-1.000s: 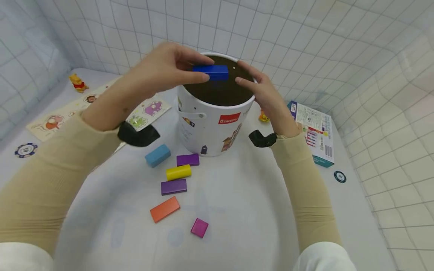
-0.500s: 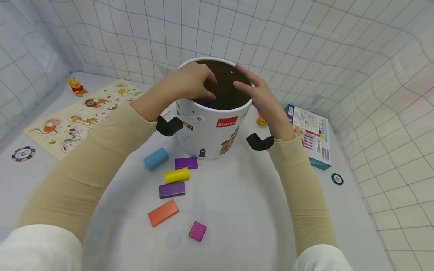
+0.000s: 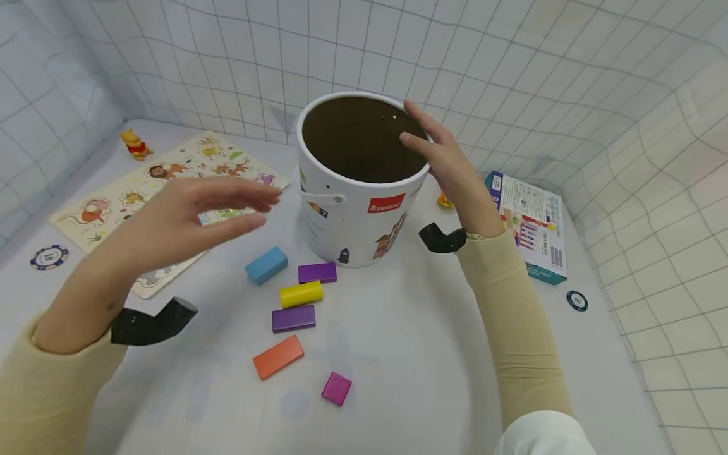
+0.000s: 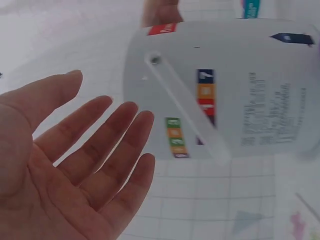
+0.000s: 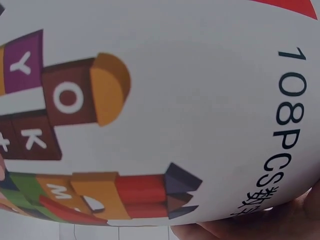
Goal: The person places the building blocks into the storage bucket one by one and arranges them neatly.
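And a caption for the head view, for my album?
Right hand on the white bucket, empty left hand beside it, six colorful blocks in front.

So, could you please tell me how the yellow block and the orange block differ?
Shape: the yellow block is a rounded cylinder, while the orange block is a flat-faced rectangle.
Position: the yellow block lies between the two purple blocks; the orange block lies closer to the bottom of the head view.
Angle: the yellow block tilts only slightly there, the orange block more steeply.
Both lie on the table, outside the bucket.
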The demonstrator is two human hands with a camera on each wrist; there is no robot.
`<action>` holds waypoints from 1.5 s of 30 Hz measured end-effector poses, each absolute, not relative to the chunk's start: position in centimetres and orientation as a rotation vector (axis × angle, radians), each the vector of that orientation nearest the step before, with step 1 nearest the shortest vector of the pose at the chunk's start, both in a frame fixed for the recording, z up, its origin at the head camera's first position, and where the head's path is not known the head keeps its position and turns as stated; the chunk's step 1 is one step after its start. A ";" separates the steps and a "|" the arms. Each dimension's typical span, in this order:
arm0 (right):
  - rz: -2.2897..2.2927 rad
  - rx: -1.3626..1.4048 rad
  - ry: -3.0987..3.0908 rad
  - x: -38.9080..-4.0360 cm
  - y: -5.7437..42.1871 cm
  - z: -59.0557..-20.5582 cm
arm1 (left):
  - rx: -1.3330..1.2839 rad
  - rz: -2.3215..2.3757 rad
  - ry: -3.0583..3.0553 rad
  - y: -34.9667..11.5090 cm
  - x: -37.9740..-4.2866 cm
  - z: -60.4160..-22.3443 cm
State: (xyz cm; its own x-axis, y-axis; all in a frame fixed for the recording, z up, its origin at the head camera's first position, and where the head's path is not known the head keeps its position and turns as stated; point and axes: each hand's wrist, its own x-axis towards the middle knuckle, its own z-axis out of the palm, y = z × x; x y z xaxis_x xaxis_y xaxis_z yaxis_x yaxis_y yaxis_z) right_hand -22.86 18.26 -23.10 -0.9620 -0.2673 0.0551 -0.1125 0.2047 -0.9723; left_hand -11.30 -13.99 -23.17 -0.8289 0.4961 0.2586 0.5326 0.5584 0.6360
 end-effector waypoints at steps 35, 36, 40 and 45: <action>-1.879 -0.351 2.317 -22.7 18.4 -23.1 | -0.595 -1.175 -3.012 -16.9 -13.2 -37.2; -1.879 -0.346 2.317 -22.6 18.4 -23.0 | -0.587 -1.185 -3.011 -17.0 -13.2 -37.2; -1.888 -0.338 2.308 -22.6 18.4 -22.9 | -0.546 -1.258 -3.043 -17.4 -13.1 -36.9; -1.906 -0.342 2.276 -22.7 18.2 -22.9 | -0.494 -1.506 -3.075 -17.1 -12.3 -34.4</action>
State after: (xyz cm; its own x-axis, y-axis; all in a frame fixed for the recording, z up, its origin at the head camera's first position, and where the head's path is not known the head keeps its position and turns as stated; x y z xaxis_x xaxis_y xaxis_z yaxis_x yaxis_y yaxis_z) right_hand -22.66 18.22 -22.94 -0.9623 -0.2706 0.0289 -0.0759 0.1648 -0.9834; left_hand -12.26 -17.06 -34.42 -0.9101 0.3835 -0.1567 0.1115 0.5909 0.7990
